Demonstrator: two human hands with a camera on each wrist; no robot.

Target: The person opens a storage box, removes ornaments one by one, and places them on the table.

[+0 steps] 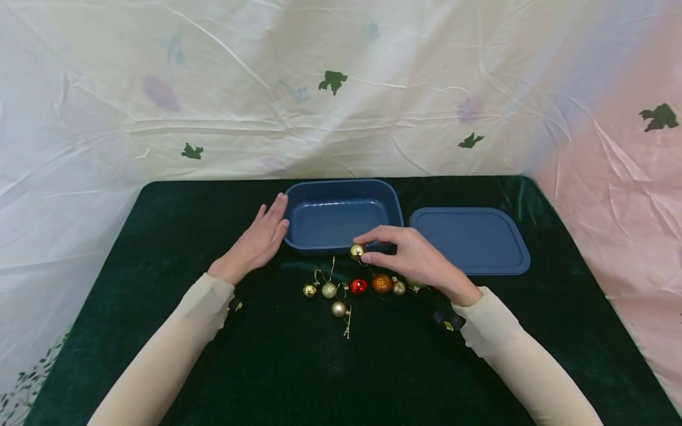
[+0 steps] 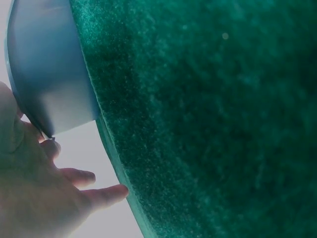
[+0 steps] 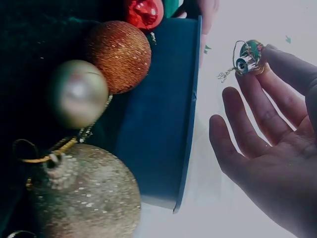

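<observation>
A small shiny gold Christmas bauble (image 1: 357,252) is pinched between the thumb and fingers of my right hand (image 1: 412,254), over the near rim of a blue rectangular container (image 1: 341,220). In the right wrist view this bauble (image 3: 253,53) has a cord loop hanging from its cap. My left hand (image 1: 257,239) rests against the container's left side, fingers mostly straight. In front of the container lie a red bauble (image 1: 358,287), an orange glitter bauble (image 1: 382,283), a matte champagne bauble (image 1: 338,309) and several others. My right hand partly covers a glittery bauble (image 1: 414,284).
A blue lid (image 1: 471,239) lies flat to the right of the container. Dark green velvety cloth (image 1: 298,367) covers the table. Behind it hangs a pale fabric backdrop (image 1: 240,118) with green leaf shapes, close to the container's far side.
</observation>
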